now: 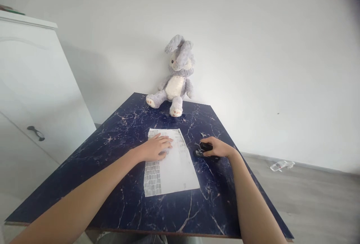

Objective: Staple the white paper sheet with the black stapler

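A sheet of paper [180,172] with grey pencil-like shading along its left side and top lies on the dark blue marbled table. My left hand [157,148] rests on its upper left part, palm down with the fingers spread. To the right of the sheet, my right hand [216,147] is closed around a black stapler [206,147] with a shiny metal front end. The stapler is on the table, apart from the paper, and my fingers hide part of it. Just beyond it lies a small light-coloured piece [203,134], too small to make out.
A grey plush rabbit [176,83] sits at the table's [132,206] far end, leaning on the white wall. A white cabinet [36,79] with a dark handle stands at the left. On the floor to the right lies a clear plastic bottle [278,166].
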Demonstrator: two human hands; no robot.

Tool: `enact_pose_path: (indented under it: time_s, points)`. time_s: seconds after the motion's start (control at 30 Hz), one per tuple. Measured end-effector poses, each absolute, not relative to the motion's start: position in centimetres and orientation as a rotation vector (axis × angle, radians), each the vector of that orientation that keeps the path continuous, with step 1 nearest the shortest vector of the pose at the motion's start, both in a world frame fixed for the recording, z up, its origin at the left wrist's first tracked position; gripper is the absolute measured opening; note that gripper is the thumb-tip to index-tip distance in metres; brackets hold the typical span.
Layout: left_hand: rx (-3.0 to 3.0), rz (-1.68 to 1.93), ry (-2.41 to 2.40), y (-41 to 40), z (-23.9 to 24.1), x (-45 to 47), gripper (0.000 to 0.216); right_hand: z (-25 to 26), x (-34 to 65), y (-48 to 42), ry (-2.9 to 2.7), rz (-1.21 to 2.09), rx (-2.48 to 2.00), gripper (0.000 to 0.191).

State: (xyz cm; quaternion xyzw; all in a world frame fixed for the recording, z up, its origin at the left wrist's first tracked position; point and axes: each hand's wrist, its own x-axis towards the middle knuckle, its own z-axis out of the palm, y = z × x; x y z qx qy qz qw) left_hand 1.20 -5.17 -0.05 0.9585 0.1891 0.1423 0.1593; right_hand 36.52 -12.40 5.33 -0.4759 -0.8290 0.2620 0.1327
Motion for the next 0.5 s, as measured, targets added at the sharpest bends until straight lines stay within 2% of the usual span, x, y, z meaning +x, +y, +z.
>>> enact_pose_path:
  time_s: [0.17,0.5]
  points:
    - [2.718,0.33,0.401,-6.8,-0.2,2.9,0.054,5.0,34.0,-12.2,-2.443,0.694,-1.281,0.015]
    - [2.661,0.187,0.235,-7.6,0.8,3.0,0.052,4.2,30.5,-12.0,-2.407,0.519,-1.244,0.04]
